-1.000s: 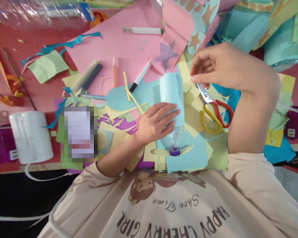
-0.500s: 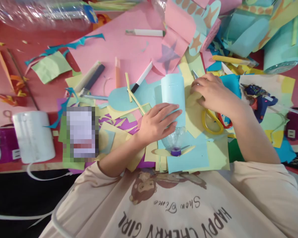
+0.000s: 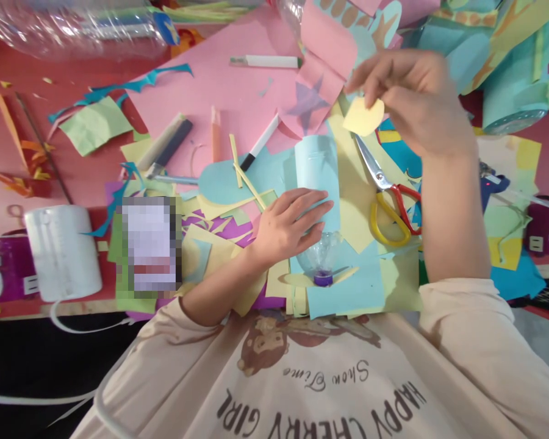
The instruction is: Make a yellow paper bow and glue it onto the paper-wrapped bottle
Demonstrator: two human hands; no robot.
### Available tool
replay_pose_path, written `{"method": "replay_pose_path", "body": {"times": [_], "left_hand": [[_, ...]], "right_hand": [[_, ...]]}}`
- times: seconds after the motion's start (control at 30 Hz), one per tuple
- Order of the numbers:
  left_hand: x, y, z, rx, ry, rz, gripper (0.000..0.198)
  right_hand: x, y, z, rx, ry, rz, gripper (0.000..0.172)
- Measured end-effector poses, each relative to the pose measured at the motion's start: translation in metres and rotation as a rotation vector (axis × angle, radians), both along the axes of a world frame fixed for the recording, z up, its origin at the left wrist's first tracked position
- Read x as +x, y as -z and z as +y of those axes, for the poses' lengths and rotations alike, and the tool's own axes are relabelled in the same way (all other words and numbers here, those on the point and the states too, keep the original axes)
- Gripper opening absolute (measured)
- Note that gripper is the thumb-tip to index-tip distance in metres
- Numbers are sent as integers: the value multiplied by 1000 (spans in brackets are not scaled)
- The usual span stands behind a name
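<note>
My left hand point(image 3: 290, 225) lies across a clear plastic bottle point(image 3: 321, 253) with a purple cap point(image 3: 322, 278). Light blue paper point(image 3: 316, 160) wraps the bottle's body, and the cap points toward me. The fingers of that hand are stretched and slightly spread over the wrap; its thumb is hidden. Raised to the right, my right hand point(image 3: 407, 97) pinches a small pale yellow paper piece point(image 3: 365, 117) with one curved edge. Below it lie scissors point(image 3: 380, 178) with one yellow and one red handle, their blades pointing away from me.
A white marker with a black cap point(image 3: 260, 141) and a green-tipped marker point(image 3: 265, 61) lie on pink paper point(image 3: 174, 100). At left are a blurred-out phone point(image 3: 150, 244) and a white corded device point(image 3: 63, 253). A blue glue gun point(image 3: 489, 183) sits at right among paper scraps.
My right hand has lifted up and away from beside the bottle, with the yellow paper piece now showing in its fingers. The scissors are uncovered. My left hand stays on the bottle.
</note>
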State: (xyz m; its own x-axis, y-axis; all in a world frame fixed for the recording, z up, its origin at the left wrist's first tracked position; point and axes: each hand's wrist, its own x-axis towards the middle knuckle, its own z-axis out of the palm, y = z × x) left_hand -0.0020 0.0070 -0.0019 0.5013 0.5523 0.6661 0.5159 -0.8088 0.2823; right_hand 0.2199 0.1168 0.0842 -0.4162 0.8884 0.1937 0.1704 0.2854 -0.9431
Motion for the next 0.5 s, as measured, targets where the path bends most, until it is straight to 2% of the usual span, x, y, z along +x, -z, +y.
{"method": "replay_pose_path", "body": {"times": [0.13, 0.23, 0.4, 0.5], "left_hand": [[-1, 1, 0, -14, 1, -10, 36], [-2, 3, -1, -43, 2, 3, 38], [-2, 4, -1, -79, 20, -16, 42], [-1, 2, 0, -42, 6, -14, 38]], "right_hand": [[-25, 10, 0, -118, -90, 177, 19], [-32, 17, 0, -158, -135, 161, 19], [-33, 20, 2, -225, -98, 111, 17], [-37, 19, 1, -244, -84, 99, 17]]}}
